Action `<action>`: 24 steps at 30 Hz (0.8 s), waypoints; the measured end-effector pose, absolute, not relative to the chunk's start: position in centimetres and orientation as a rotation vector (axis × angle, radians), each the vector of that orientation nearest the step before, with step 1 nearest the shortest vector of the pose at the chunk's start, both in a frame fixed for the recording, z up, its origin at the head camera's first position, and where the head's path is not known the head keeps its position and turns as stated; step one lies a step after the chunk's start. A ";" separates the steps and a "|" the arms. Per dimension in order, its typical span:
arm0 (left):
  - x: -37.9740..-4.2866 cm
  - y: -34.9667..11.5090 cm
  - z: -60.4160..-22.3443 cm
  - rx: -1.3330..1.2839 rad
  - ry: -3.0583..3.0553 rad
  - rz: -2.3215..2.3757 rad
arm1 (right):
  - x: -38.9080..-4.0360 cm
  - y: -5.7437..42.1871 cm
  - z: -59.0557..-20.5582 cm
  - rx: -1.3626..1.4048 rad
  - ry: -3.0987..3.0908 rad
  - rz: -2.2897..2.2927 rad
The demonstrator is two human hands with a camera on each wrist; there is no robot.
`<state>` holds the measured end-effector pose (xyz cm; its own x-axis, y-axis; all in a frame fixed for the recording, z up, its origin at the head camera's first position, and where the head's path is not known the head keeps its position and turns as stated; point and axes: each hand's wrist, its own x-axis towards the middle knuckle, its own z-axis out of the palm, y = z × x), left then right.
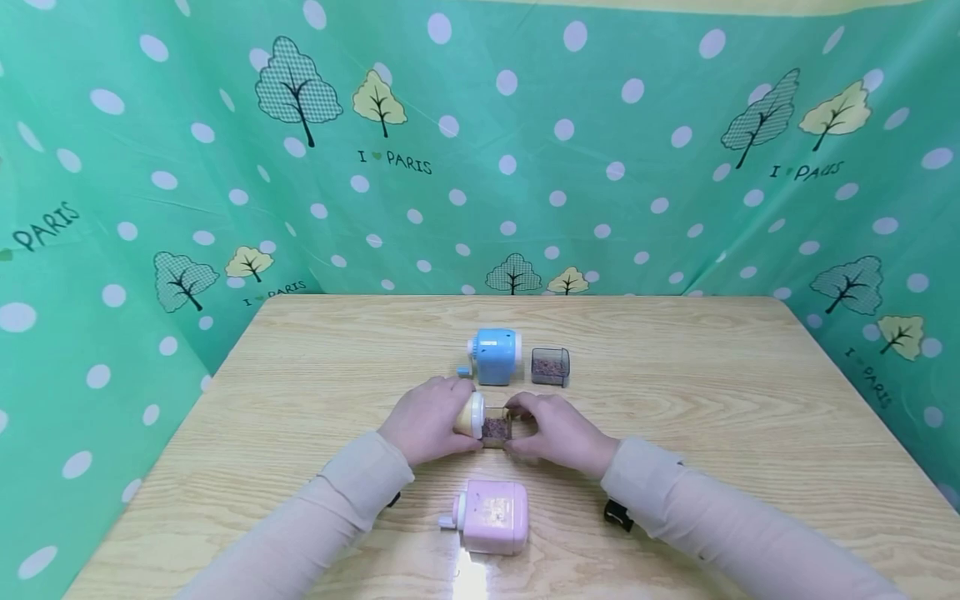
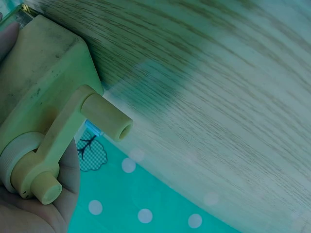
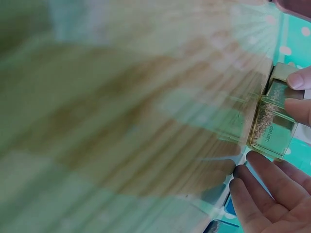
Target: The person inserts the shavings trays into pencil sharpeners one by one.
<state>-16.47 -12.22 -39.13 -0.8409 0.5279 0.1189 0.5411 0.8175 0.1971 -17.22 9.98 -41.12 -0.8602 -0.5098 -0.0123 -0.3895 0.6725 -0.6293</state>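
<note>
My left hand point(image 1: 429, 421) grips a yellow crank pencil sharpener point(image 1: 467, 417), lying on its side over the middle of the table. Its crank handle point(image 2: 107, 116) sticks out past the palm in the left wrist view. At the sharpener's right end is a clear shavings drawer point(image 1: 496, 428), partly filled with brown pencil shavings. My right hand point(image 1: 558, 429) pinches this drawer's outer end between thumb and fingers. In the right wrist view the clear drawer point(image 3: 274, 128) stands out from the sharpener body, other fingers spread below it.
Behind the hands stands a blue crank sharpener point(image 1: 495, 354), with a separate clear drawer point(image 1: 550, 367) of shavings to its right. A pink sharpener point(image 1: 495, 517) sits nearer me, between the forearms. Green polka-dot cloth point(image 1: 510, 167) hangs around the wooden table point(image 1: 675, 358).
</note>
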 end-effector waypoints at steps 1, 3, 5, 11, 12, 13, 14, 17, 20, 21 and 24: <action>-16.5 -12.2 -39.1 -0.867 -2.937 -0.346 | -17.2 9.9 -41.1 -0.735 2.694 -0.949; -16.5 -12.3 -39.2 -0.872 -2.930 -0.346 | -17.3 9.8 -41.1 -0.733 2.686 -0.945; -16.5 -12.3 -39.2 -0.878 -2.922 -0.346 | -17.3 9.7 -41.0 -0.723 2.683 -0.941; -16.5 -12.3 -39.2 -0.878 -2.915 -0.351 | -17.5 9.6 -40.9 -0.734 2.674 -0.922; -16.5 -12.3 -39.2 -0.878 -2.914 -0.351 | -17.5 9.6 -40.9 -0.740 2.672 -0.921; -16.5 -12.3 -39.2 -0.877 -2.913 -0.351 | -17.6 9.6 -41.0 -0.745 2.673 -0.921; -16.5 -12.3 -39.2 -0.877 -2.913 -0.351 | -17.6 9.5 -41.0 -0.749 2.673 -0.920; -16.5 -12.3 -39.2 -0.877 -2.911 -0.352 | -17.7 9.5 -41.0 -0.750 2.671 -0.922; -16.5 -12.3 -39.3 -0.877 -2.907 -0.358 | -17.7 9.5 -40.9 -0.751 2.672 -0.922; -16.5 -12.3 -39.3 -0.877 -2.905 -0.360 | -17.7 9.5 -40.8 -0.751 2.671 -0.924; -16.5 -12.3 -39.3 -0.880 -2.900 -0.366 | -17.6 9.4 -40.7 -0.755 2.668 -0.928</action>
<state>-16.52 -12.35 -39.32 -0.8303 0.5359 0.1531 0.5571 0.8055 0.2019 -17.62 9.41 -40.74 -0.8448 -0.5340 -0.0350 -0.3971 0.6694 -0.6279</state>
